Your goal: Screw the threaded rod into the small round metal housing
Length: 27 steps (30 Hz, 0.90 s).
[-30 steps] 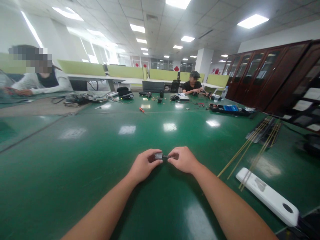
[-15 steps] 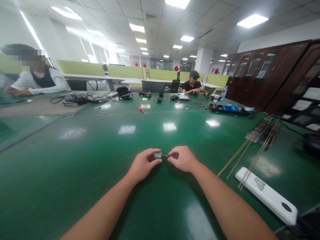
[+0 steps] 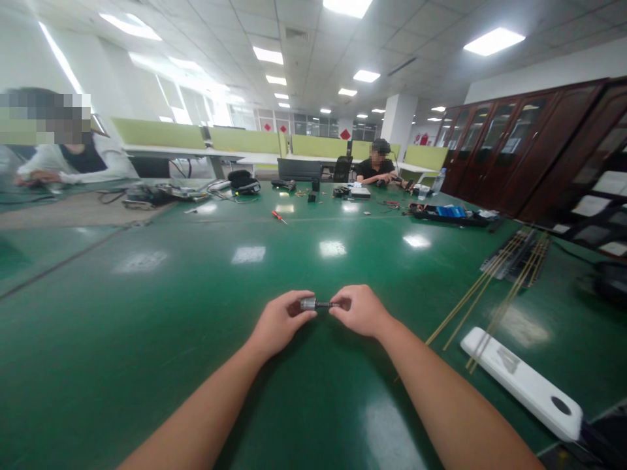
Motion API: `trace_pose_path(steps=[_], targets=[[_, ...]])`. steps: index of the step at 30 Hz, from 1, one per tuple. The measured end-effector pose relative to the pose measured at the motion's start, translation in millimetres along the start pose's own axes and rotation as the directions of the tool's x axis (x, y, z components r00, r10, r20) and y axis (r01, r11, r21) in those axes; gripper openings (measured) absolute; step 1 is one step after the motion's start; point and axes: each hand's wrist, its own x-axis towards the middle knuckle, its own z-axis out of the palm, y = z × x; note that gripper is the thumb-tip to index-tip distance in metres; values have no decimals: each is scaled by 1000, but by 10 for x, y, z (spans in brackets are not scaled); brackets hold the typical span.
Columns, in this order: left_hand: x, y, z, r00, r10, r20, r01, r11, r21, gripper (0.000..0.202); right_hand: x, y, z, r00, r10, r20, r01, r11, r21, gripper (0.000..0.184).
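Observation:
A small silver cylinder [image 3: 308, 304], perhaps a small motor, lies level just above or on the green table [image 3: 196, 365]; the gap, if any, cannot be made out. My left hand [image 3: 279, 323] pinches this cylinder between thumb and fingers. From its right end runs a thin dark shaft [image 3: 322, 305] that looks ridged. The far end of the shaft is in the pinch of my right hand [image 3: 361, 311], partly hidden by the fingertips. The two hands face each other, a short stretch of shaft showing between them.
At right lie a long white case [image 3: 524, 382] and several thin brass-coloured rods [image 3: 482, 287]. A red screwdriver [image 3: 279, 217] lies farther off. A black tray with blue items [image 3: 450, 212] is at the back right. Two people sit across the table, one [image 3: 379, 166] at the back.
My hands keep nearly the same place and grip, and the dark shaft between them shows its ridges more clearly. The person at the left has shifted their head and hands slightly.

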Motion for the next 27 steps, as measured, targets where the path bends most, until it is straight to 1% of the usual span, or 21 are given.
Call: trace_pose_path(steps=[5, 17, 27], targets=[[6, -11, 2, 1000, -15, 1, 15, 1000, -15, 37, 4, -2, -27, 1000, 21, 9, -21, 1000, -6, 12], [1, 25, 8, 999, -32, -8, 31, 998, -63, 38, 4, 12, -48, 1000, 3, -7, -3, 1000, 0, 11], [2, 12, 1, 999, -38, -10, 38, 998, -52, 38, 3, -5, -84, 1000, 9, -11, -9, 1000, -1, 10]])
